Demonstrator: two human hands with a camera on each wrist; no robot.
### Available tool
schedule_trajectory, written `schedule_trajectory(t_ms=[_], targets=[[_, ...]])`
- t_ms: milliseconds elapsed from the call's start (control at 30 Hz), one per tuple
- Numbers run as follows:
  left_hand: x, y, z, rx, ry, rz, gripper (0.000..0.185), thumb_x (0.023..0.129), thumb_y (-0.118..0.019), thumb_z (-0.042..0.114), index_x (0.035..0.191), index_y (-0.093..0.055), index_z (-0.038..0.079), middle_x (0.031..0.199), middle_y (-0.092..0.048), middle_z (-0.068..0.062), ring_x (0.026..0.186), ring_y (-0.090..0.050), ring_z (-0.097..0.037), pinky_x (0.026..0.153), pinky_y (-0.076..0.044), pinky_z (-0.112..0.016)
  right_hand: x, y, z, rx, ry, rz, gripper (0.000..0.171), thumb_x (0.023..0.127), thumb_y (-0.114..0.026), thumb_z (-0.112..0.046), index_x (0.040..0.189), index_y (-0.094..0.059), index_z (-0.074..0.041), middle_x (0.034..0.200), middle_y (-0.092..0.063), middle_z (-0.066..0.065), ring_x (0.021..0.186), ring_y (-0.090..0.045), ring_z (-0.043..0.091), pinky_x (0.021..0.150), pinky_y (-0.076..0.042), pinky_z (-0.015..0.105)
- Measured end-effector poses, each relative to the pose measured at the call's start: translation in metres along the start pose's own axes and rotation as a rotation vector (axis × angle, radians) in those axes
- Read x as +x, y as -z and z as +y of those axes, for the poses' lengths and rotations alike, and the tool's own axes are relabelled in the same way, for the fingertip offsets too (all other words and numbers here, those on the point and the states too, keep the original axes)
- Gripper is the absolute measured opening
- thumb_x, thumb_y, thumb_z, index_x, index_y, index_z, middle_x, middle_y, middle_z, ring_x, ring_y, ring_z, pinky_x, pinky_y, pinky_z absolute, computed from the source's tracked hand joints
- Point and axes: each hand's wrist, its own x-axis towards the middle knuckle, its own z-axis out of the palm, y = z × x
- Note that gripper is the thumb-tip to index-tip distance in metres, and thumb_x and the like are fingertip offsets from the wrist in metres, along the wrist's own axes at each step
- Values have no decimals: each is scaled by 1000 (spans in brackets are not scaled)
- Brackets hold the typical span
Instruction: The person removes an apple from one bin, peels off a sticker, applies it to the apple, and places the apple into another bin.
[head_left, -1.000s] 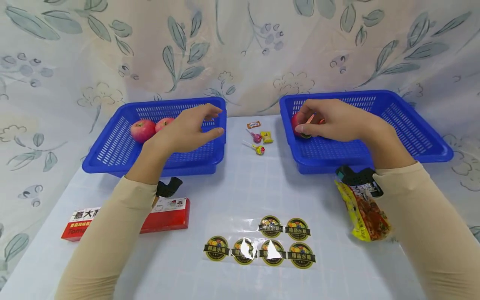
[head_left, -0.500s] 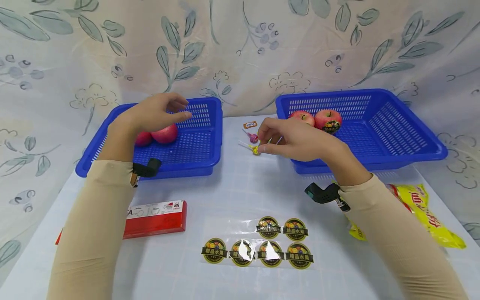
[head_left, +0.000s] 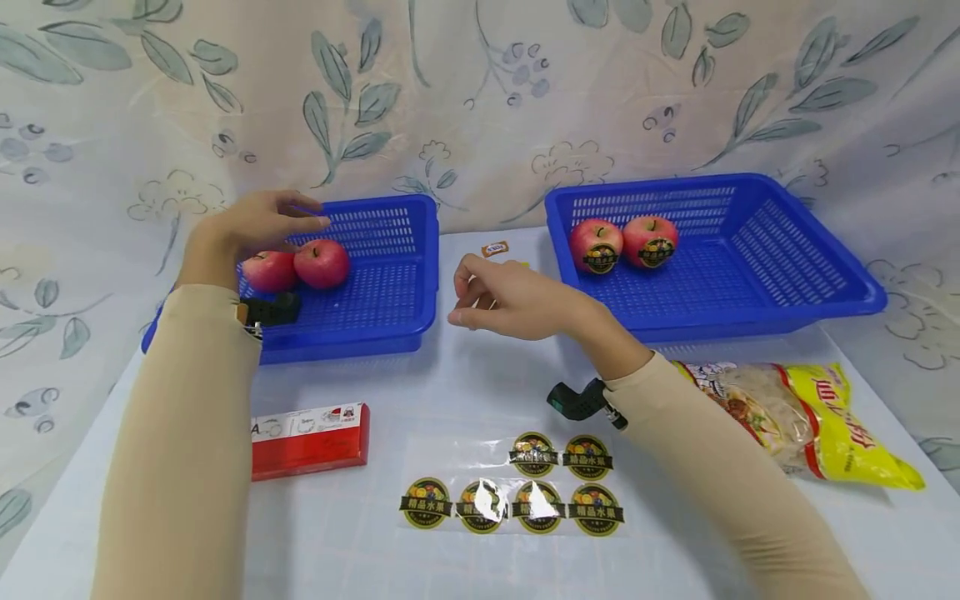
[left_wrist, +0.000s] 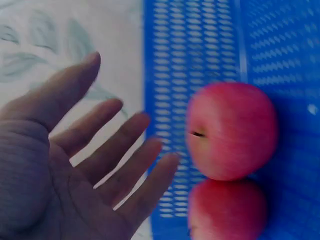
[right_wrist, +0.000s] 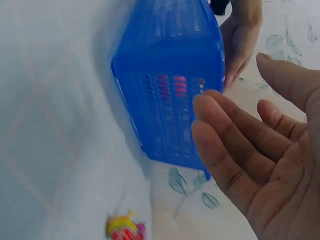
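My left hand [head_left: 258, 223] hovers over the left blue basket [head_left: 384, 279], fingers spread and holding nothing. Close below it are two red apples, one [head_left: 322, 263] on the right and another [head_left: 268, 272] partly covered by the hand. In the left wrist view the fingertips reach the basket's edge, apart from the upper apple [left_wrist: 232, 131]. My right hand [head_left: 517, 298] is in the air between the baskets, fingers loosely bent around nothing. Inside the right blue basket [head_left: 750, 275] sit two apples [head_left: 596, 237], each bearing a round black-and-gold sticker [head_left: 656, 252].
A clear sheet of round fruit stickers [head_left: 534, 454] lies at the front. Left of it is a red and white box [head_left: 311, 446]; a yellow food bag [head_left: 795, 417] lies at right. Behind my right hand are an orange-wrapped candy [head_left: 495, 248] and a lollipop [right_wrist: 122, 229].
My right hand has left the right basket and its apples, moving left across the gap. My left hand has drawn left over the apples in the left basket.
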Motion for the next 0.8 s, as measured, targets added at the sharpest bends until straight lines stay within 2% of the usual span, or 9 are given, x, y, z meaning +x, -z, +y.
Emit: schedule_trajectory(t_ms=[133,267,367,467,567,800], targets=[[6,-3,-10,72,97,12,86,98,-66,46,161,-25,5,162,-26,-33,147,-25,-55,117,-26,-70,8,-14,2,19,-10,13,30,102,-64,-28,119,-48,-8,112,-76,1,94,-72,11,85,-58,29],[7,-7,-13,125,188,3,100,90,-72,55,164,-20,13,164,-22,-30,146,-17,-60,111,-18,-81,12,-24,7,42,-27,39,36,103,-63,-29,128,-46,-9,116,-75,3,95,-73,14,86,-58,30],[8,-8,-17,162,235,-9,102,88,-73,60,164,-21,17,164,-22,-29,145,-15,-62,105,-17,-85,15,-31,9,108,-41,86,39,104,-62,-28,132,-43,-8,116,-74,6,93,-75,21,83,-60,31],[10,-12,-21,188,244,0,97,90,-71,58,163,-25,14,161,-25,-31,143,-17,-62,107,-19,-83,20,-37,9,200,-59,140,43,105,-60,-27,136,-39,-8,112,-73,11,89,-76,30,79,-60,33],[13,-16,-23,219,230,9,93,91,-70,57,160,-29,8,158,-29,-34,142,-21,-62,110,-23,-79,26,-42,8,253,-90,168,45,105,-60,-28,138,-35,-10,108,-72,13,87,-76,31,79,-60,33],[19,-25,-14,266,218,-45,105,83,-76,63,160,-29,8,155,-25,-38,139,-19,-64,108,-24,-82,33,-47,9,231,-103,184,43,104,-63,-23,135,-37,-8,101,-70,15,87,-76,31,77,-59,33]])
